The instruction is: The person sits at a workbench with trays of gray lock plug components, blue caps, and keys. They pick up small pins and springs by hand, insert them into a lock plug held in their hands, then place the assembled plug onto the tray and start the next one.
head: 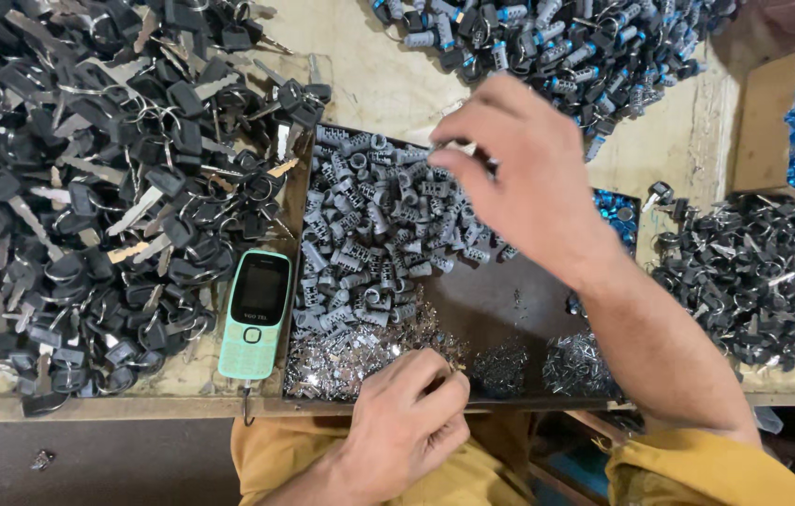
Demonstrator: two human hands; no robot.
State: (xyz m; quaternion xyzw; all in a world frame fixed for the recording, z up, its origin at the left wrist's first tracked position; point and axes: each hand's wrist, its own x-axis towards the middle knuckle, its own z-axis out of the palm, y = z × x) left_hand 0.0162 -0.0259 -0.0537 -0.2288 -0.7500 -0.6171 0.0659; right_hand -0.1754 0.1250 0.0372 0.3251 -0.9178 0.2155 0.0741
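Pinched at the tips of the right hand's fingers [461, 155]: a small pale piece [465, 147], too small to tell more of. Hovers with it over the far edge of the heap of grey ribbed barrels [369, 215], the right hand [528, 187] arched, palm down, forearm crossing the tray from the near right corner.

Curls the left hand's fingers [439, 379] down into the drift of tiny silvery bits [360, 356] at the near edge. Cannot tell whether anything is gripped there; knuckles hide the tips. Rests the left hand [407, 422] half on the tray's front lip.

Looks like a picking and pairing step: one part held up in the right, the left feeling for a small metal piece among many.

Calls, for any next move, for a fine two-finger pinch and a steady wrist, since the bits lie loose and tangled and the barrels roll.

Outward: dark shallow tray [510, 300] holding barrels, silvery bits, two more small metal heaps [575, 365] and some blue pieces [617, 211] at its far right. Just beside the tray's left wall, a mint-green push-button phone [255, 314]. Beyond it, a broad pile of black-headed keys [88, 187]; another such pile of keys [763, 272] on the right. At the far side of the worn table [388, 84], a heap of blue-banded barrels [557, 42]; at far right, a cardboard box [763, 122] of blue parts.
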